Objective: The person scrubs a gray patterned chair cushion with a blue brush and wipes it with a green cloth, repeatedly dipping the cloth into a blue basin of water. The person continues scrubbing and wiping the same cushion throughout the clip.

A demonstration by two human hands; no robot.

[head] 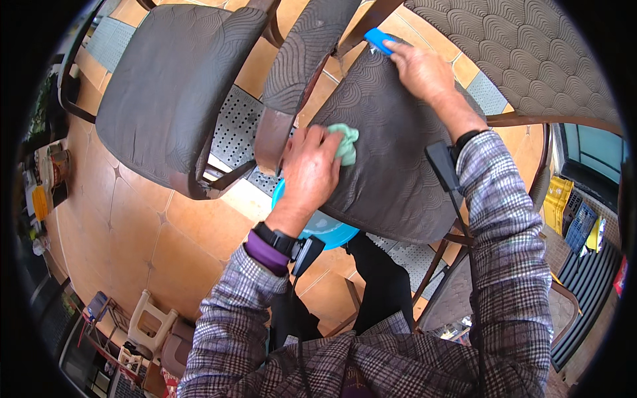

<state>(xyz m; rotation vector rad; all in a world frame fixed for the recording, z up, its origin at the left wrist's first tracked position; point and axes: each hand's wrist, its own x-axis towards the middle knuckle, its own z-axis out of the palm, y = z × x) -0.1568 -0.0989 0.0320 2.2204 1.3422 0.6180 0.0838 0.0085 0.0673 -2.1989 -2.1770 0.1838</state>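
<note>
Before me is a chair seat point(393, 179) in dark brown upholstery with a wavy pattern. My left hand point(313, 164) grips a crumpled pale green cloth point(348, 144) at the seat's left edge, beside the wooden end of a chair arm or back point(272, 137). My right hand point(425, 74) holds a blue-backed brush point(379, 41) against the far end of the seat. A little white, bristles or foam, shows under the brush. Partly hidden below my left hand and the seat is a light blue basin point(331, 233), with liquid visible inside.
Another dark upholstered chair point(164, 94) stands at the left. A patterned chair back point(527, 54) rises at the upper right. Perforated grey strips point(236, 127) cross the orange floor tiles. Yellow and blue crates point(580, 226) sit at the right, and a beige plastic stool point(149, 318) is at lower left.
</note>
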